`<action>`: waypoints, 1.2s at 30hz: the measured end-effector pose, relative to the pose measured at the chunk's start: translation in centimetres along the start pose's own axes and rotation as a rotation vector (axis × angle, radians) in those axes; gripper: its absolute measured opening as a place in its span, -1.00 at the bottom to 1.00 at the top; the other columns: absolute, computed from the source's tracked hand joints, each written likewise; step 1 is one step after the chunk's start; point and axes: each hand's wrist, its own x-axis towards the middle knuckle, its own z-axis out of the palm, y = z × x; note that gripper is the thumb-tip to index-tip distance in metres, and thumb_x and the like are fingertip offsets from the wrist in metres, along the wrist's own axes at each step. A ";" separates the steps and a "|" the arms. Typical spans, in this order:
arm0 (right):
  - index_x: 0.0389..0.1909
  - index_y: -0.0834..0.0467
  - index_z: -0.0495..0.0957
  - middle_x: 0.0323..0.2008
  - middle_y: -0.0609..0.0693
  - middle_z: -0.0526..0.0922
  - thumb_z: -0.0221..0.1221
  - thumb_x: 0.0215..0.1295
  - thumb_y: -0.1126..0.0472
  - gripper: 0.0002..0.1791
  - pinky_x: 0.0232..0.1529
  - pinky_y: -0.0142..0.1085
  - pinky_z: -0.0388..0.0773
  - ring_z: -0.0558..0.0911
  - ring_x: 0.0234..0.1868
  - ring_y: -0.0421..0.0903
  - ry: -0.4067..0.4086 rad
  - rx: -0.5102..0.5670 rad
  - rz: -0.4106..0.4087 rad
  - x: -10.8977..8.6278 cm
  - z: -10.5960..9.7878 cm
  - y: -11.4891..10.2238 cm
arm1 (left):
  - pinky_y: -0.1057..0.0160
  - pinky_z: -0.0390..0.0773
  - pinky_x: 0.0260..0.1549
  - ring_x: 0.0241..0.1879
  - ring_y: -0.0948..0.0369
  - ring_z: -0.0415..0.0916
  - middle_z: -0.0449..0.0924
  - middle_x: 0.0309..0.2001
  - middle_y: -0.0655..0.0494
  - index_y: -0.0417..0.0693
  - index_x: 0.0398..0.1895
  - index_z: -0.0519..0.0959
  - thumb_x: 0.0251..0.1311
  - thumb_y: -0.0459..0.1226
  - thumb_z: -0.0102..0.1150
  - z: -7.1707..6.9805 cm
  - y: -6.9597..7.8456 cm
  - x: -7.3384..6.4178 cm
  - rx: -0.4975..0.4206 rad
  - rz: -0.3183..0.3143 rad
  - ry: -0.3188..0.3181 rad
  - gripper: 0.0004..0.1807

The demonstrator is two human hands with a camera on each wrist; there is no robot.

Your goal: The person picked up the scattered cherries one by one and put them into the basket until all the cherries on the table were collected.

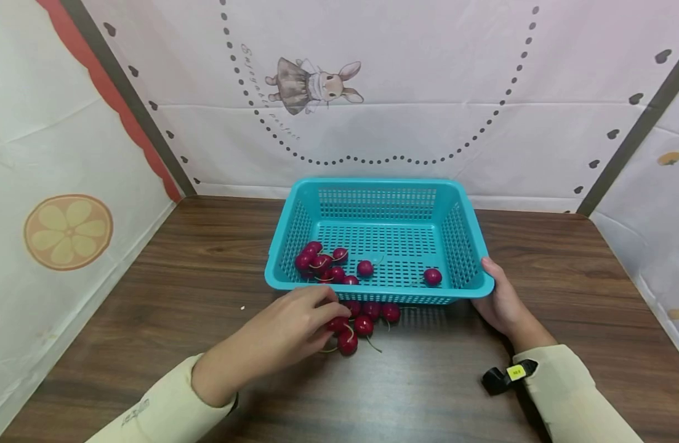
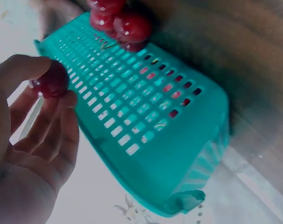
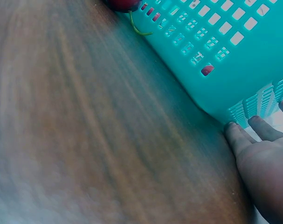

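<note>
My left hand (image 1: 292, 323) is in front of the basket's near wall and pinches a dark red cherry (image 2: 51, 80) between thumb and fingertips. Beside its fingertips, several cherries (image 1: 364, 325) with green stems lie on the table against the basket's front. The turquoise plastic basket (image 1: 380, 294) has slotted walls. Inside it, a cluster of cherries (image 1: 321, 263) fills the left front corner, with one cherry (image 1: 365, 267) near the middle and another (image 1: 433, 277) to the right. My right hand (image 1: 501, 301) holds the basket's right front corner, thumb at the rim and fingers along the side wall.
The brown wood-grain table (image 1: 206, 258) extends around the basket. A white printed cloth (image 1: 428, 80) stands behind it, with further cloth walls to the left and right. A black strap with a yellow label (image 1: 515, 372) is at the right wrist.
</note>
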 end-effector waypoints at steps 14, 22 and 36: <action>0.60 -0.08 -0.41 0.60 0.09 -0.32 -0.46 0.56 -0.24 -0.26 0.21 -0.57 0.29 -0.10 0.55 0.03 -0.006 -0.003 -0.017 -0.2 -0.1 -0.1 | 0.28 0.70 -0.16 -0.18 0.22 0.61 0.66 -0.12 0.10 0.00 0.03 0.67 -0.01 -0.19 0.56 -1.7 -2.1 5.1 0.019 -0.118 0.017 -0.53; 0.61 -0.09 -0.39 0.60 0.09 -0.29 -0.47 0.55 -0.26 -0.26 0.21 -0.57 0.30 -0.03 0.52 0.01 -0.009 -0.016 -0.013 -0.1 0.0 0.0 | 0.21 0.69 -0.12 -0.20 0.18 0.63 0.70 -0.15 0.08 -0.01 0.01 0.68 0.03 -0.18 0.53 -1.0 -3.9 7.7 0.076 -0.187 -0.029 -0.56; 0.60 -0.07 -0.41 0.60 0.12 -0.30 -0.45 0.54 -0.27 -0.23 0.19 -0.58 0.34 -0.08 0.54 0.09 0.013 -0.005 -0.001 -0.1 0.2 -0.2 | 0.12 0.67 -0.05 -0.26 0.18 0.66 0.75 -0.25 0.11 0.01 -0.10 0.69 0.04 -0.11 0.52 1.7 -5.9 9.8 0.122 -0.355 -0.236 -0.64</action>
